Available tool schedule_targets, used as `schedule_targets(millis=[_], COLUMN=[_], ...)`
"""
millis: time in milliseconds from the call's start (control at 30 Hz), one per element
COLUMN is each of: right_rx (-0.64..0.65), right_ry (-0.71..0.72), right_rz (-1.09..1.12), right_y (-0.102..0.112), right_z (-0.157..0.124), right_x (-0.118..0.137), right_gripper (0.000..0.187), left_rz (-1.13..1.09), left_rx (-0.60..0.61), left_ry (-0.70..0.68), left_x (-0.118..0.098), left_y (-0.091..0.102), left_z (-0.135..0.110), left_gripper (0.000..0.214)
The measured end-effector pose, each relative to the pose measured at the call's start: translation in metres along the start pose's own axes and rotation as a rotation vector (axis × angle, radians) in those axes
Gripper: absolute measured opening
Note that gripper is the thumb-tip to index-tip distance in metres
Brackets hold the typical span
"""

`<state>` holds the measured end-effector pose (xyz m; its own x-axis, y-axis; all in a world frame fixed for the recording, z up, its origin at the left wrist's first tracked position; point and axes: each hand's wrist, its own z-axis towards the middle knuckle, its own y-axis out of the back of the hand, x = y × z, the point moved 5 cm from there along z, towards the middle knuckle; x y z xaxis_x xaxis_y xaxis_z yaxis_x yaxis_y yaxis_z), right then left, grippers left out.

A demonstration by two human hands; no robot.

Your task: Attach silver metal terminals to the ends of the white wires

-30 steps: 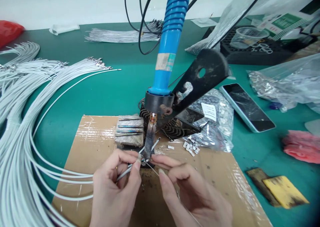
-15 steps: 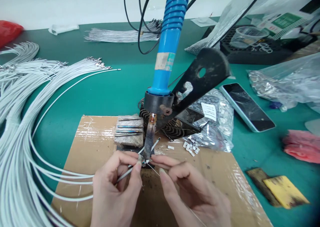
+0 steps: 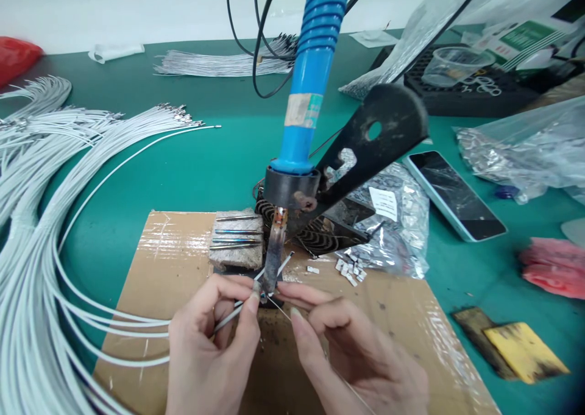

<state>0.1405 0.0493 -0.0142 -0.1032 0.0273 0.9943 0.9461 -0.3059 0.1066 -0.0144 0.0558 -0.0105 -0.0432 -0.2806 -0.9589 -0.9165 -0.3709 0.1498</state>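
Note:
A blue-handled soldering iron (image 3: 306,86) rests in a black stand (image 3: 365,144), its tip (image 3: 273,259) pointing down at a taped cardboard sheet (image 3: 164,262). My left hand (image 3: 210,348) pinches the end of a thin white wire (image 3: 228,316) and holds it against the iron's tip. My right hand (image 3: 356,354) pinches a fine strand of solder wire (image 3: 280,308) whose end meets the same spot. Both hands' fingertips nearly touch under the tip.
A large bundle of white wires (image 3: 41,232) lies at the left. A grey pad with pins (image 3: 236,237) sits beside the iron. Small metal terminals (image 3: 350,269), foil bags (image 3: 393,220), a phone (image 3: 454,194), a yellow sponge (image 3: 521,349) and pink cloth (image 3: 555,272) lie to the right.

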Motion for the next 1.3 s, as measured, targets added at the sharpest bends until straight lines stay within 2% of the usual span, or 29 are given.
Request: schedule_targets(millis=[600, 800, 1300], right_rx=[0.007, 0.077, 0.097], right_ry=[0.028, 0.124, 0.134], right_rz=[0.018, 0.004, -0.036], right_y=[0.0010, 0.0022, 0.0040], right_z=[-0.0007, 0.0030, 0.0030], right_x=[-0.0013, -0.0006, -0.0080], right_gripper=[0.025, 0.024, 0.023], left_rz=[-0.011, -0.018, 0.007], left_rx=[-0.022, -0.018, 0.002], left_ry=[-0.019, -0.022, -0.017], left_x=[0.0013, 0.0011, -0.0009], left_y=[0.0015, 0.0014, 0.0001], left_z=[-0.0010, -0.0008, 0.0003], left_gripper=[0.008, 0.008, 0.009])
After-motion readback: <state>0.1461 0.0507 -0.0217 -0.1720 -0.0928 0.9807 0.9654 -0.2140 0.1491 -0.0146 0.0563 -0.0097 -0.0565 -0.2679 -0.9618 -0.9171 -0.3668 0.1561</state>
